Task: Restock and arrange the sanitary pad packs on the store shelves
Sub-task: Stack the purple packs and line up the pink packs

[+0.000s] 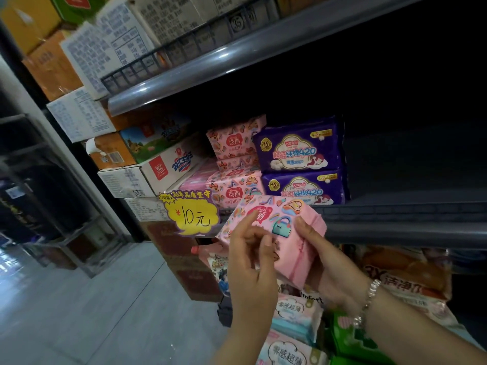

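Note:
A pink patterned pad pack point(279, 214) is held in front of the middle shelf's edge point(395, 227). My right hand point(319, 256) grips its lower right side from beneath, thumb on the front. My left hand point(250, 259) touches the pack's front with its fingertips, fingers loosely bent. On the shelf behind stand stacked pink packs point(234, 143) of the same pattern and two purple packs point(300, 151), one on top of the other point(303, 188).
A yellow price tag point(192, 214) hangs on the shelf edge at left. Cardboard boxes point(147, 169) are stacked left of the shelf. The shelf's right part is dark. More packs point(295, 317) fill the lower shelf. Grey floor lies at lower left.

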Demonstrator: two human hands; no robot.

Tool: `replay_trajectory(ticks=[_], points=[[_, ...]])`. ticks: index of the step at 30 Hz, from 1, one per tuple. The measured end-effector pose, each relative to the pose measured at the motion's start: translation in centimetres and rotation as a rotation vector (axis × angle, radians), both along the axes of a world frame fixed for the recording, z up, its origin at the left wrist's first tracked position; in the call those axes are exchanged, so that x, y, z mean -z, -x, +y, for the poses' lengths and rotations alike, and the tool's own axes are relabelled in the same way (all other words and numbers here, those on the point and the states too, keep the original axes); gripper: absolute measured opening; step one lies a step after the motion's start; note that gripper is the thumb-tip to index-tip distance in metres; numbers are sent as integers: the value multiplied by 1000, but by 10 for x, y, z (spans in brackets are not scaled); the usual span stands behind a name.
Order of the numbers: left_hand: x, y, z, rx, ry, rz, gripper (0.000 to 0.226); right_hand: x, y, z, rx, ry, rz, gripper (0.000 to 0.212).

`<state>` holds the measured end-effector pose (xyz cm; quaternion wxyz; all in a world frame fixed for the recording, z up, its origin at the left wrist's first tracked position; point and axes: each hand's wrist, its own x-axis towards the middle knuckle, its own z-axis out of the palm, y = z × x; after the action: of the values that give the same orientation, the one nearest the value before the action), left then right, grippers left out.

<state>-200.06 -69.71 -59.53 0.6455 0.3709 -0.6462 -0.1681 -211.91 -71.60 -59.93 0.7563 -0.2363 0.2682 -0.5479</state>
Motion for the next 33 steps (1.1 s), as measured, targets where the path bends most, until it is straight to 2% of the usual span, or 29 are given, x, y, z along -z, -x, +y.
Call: replay_trajectory(ticks=[2,3,5,6,7,8,10,11,13,17,19,20,22,24,26,27,30,33], points=[[-7,5,5,-112,-10,-57,44,-1,2,1,9,9,-17,60],[-8,5,5,-171,-82,-48,50,0,3,0,19,18,-36,66],[-11,0,-1,-205,-398,56,88,0,6,-1,22,26,-95,91],[-14,-4,-5,-169,-573,147,114,0,7,-1,11,32,-119,103],[-14,-8,-9,-64,-710,277,129,1,10,-1,4,42,-133,109],[-17,-10,-11,72,-796,411,128,1,12,-1,-6,54,-139,110],[-17,-9,-15,305,-856,597,101,0,13,-1,-27,68,-131,108],[-17,-7,-15,341,-846,641,90,0,13,-1,-35,74,-112,106],[-16,0,-15,314,-791,715,85,0,14,-2,-13,82,-41,90],[-9,6,-19,301,-685,798,98,-3,18,-4,105,143,180,67],[-7,6,-18,350,-690,771,89,-5,22,-4,157,186,242,60],[-7,4,-19,361,-697,747,81,-6,24,-4,181,205,278,65],[-14,-1,-19,313,-718,641,74,-6,28,-9,233,232,336,75],[-29,-10,-21,180,-727,445,87,-7,31,-12,256,246,340,72],[-45,-23,-30,-26,-680,166,109,-9,35,-16,250,271,346,74],[-54,-30,-36,-68,-618,-8,111,-10,36,-17,240,289,362,78],[-82,-43,-55,11,-489,-497,90,-14,37,-19,190,326,419,79],[-109,-49,-77,194,-570,-845,65,-15,35,-20,143,330,425,75]])
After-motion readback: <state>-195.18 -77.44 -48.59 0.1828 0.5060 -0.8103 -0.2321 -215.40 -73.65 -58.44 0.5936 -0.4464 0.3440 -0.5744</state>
